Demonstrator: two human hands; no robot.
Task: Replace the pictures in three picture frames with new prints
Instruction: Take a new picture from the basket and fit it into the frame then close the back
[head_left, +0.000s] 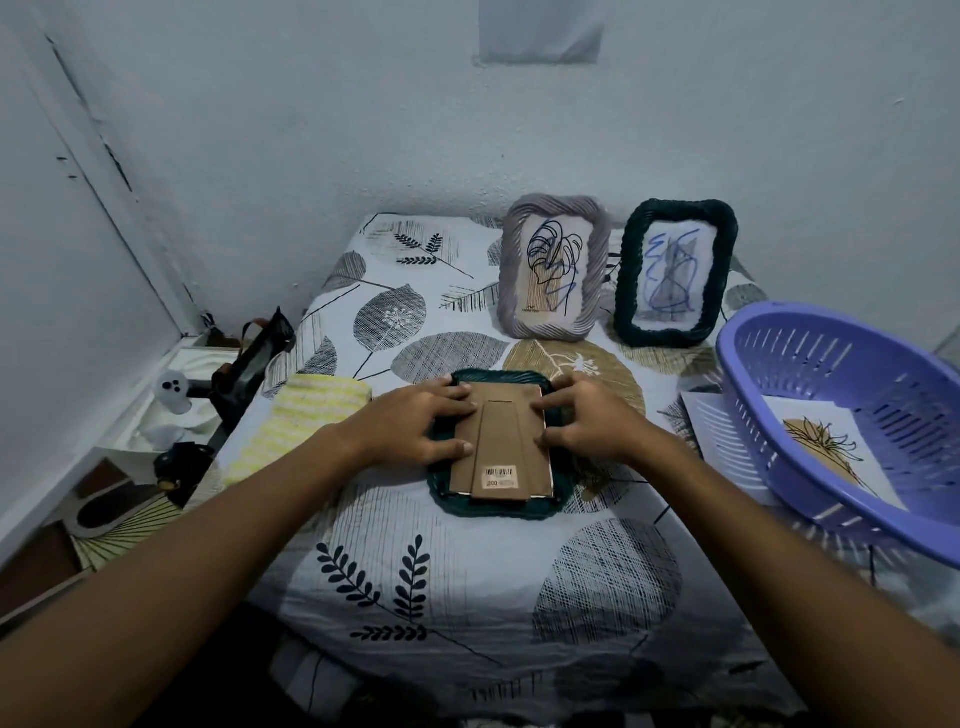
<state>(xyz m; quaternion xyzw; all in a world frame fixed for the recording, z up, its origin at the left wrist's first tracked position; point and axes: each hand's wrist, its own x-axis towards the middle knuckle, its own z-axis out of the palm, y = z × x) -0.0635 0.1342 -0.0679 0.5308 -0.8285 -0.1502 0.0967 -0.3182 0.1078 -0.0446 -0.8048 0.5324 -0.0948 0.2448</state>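
A dark green woven frame (493, 506) lies face down in the middle of the table, its brown cardboard back (501, 447) with a barcode sticker facing up. My left hand (415, 423) presses on the back's left edge, fingers spread. My right hand (589, 421) rests on its right edge, fingertips at the rim. Behind them stand two frames: a grey ribbed frame (553, 267) with a black leaf drawing, and a dark green frame (675, 273) with a blue scribble. A new print (831, 449) with a tan and black plant lies inside the purple basket (779, 457).
The purple basket sits at the right edge, overhanging the table, with white paper (722, 441) beneath it. A yellow striped cloth (296, 421) lies left of the frame. Off the table's left side are a black bag (254, 364) and clutter. Walls close in behind and left.
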